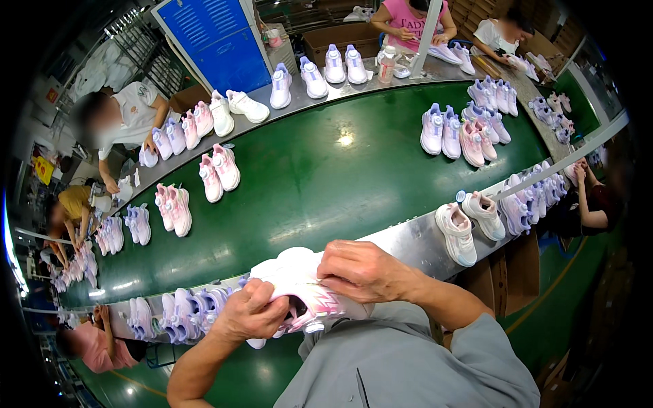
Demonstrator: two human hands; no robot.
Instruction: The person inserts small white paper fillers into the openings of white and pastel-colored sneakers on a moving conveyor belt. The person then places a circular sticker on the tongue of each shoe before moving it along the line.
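Close to my body I hold a pink-and-white sneaker (320, 300), its dark opening facing partly up. My left hand (253, 311) is closed on its left side, fingers bent. The bent fingers of my right hand (360, 270) pinch at its upper right edge, and what lies under the fingertips is hidden. Just beyond the sneaker, a rounded white piece (289, 262) shows between my hands; I cannot tell whether it is another shoe. Lilac sneakers (182, 314) stand in a row on the metal ledge left of my left hand.
A green conveyor belt (306, 183) carries pairs of pink and lilac sneakers (435, 132). White sneakers (457, 234) stand on the metal ledge (415, 248) to my right. Several people work around the belt. A blue locker (214, 44) and a bottle (386, 64) are beyond it.
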